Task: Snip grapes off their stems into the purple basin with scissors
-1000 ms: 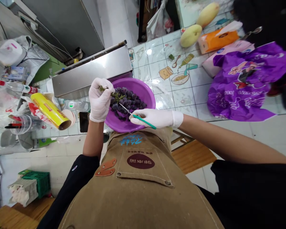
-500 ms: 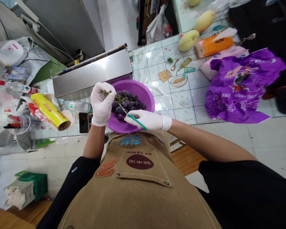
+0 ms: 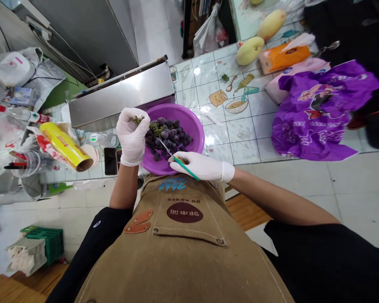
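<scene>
Dark purple grapes (image 3: 173, 134) on green stems lie in a round purple basin (image 3: 197, 126) at the table's near edge. My left hand (image 3: 132, 136), in a white glove, is closed on a bit of green grape stem (image 3: 137, 120) over the basin's left side. My gloved right hand (image 3: 200, 165) is wrapped round green-handled scissors (image 3: 183, 164) at the basin's near right rim. The scissor blades point up and left over the grapes. Part of the handle is hidden by my fingers.
A long steel box (image 3: 123, 94) stands behind the basin. To the left are a yellow roll (image 3: 66, 147), a plastic bottle (image 3: 105, 139) and a phone (image 3: 110, 161). On the right lie a purple plastic bag (image 3: 322, 113), an orange tissue pack (image 3: 284, 59) and yellow melons (image 3: 250, 51).
My right hand has drawn back right and slightly down with the scissors, their tip now away from my left hand. My left hand has shifted slightly left with the stem.
</scene>
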Demonstrator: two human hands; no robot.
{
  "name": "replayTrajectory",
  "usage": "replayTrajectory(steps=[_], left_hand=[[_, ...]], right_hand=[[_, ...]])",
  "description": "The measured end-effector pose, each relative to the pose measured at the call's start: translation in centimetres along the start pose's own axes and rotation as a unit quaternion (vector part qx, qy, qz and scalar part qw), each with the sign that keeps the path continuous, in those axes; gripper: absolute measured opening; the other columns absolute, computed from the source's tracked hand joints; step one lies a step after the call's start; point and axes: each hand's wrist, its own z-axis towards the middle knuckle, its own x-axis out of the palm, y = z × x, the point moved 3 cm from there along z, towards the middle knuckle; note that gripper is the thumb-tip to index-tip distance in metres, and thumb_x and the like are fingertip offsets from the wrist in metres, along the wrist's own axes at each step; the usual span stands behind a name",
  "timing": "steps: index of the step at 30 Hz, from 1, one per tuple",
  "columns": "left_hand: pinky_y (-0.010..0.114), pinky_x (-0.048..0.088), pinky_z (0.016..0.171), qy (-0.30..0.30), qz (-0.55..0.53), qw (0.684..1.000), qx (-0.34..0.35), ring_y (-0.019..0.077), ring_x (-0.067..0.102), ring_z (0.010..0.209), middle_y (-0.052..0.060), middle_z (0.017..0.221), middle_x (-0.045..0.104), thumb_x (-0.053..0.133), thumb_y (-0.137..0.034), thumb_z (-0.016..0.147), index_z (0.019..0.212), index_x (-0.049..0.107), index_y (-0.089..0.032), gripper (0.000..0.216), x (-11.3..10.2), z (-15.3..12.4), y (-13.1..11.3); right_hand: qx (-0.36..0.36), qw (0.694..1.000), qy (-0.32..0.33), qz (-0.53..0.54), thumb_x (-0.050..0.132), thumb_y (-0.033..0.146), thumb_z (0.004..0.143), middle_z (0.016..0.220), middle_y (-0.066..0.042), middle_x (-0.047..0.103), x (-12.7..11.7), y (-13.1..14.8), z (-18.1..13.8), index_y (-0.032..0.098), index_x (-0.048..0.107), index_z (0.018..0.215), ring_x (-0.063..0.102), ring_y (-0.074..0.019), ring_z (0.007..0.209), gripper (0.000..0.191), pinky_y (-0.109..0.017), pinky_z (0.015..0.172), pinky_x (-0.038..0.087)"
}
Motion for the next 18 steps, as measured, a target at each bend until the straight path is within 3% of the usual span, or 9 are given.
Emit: replayTrajectory(steps=[4,9,18], left_hand=[[0.021,0.049,0.069,0.009,-0.003,0.999,0.037,0.0080,0.058,0.074,-0.003,0.083,0.055,0.093,-0.044,0.087,0.086,0.061,-0.022,0.039,0.2,0.2,-0.4],[0.017,0.053,0.071,0.023,0.009,0.996,0.090,0.0057,0.062,0.075,-0.005,0.081,0.054,0.094,-0.047,0.086,0.089,0.063,-0.021,0.040,0.0,0.6,-0.6],[0.021,0.056,0.069,0.035,-0.004,0.996,0.081,0.0074,0.061,0.073,-0.004,0.083,0.053,0.093,-0.046,0.087,0.090,0.065,-0.023,0.037,0.4,0.2,-1.6]], right_hand=[[0.021,0.996,-0.021,-0.085,0.066,0.069,0.091,0.084,0.000,0.065,-1.5,0.2,-0.5,0.022,0.061,0.093,0.052,-0.0188,0.078,0.047,-0.033,0.077,0.039],[0.037,0.983,0.000,-0.180,0.065,0.066,0.092,0.080,0.000,0.063,-2.9,2.0,-0.2,0.023,0.056,0.086,0.050,-0.0178,0.073,0.044,-0.031,0.073,0.037],[0.050,0.953,0.013,-0.298,0.066,0.056,0.098,0.079,-0.003,0.065,-3.8,5.0,0.5,0.022,0.058,0.085,0.048,-0.0169,0.066,0.038,-0.030,0.068,0.034]])
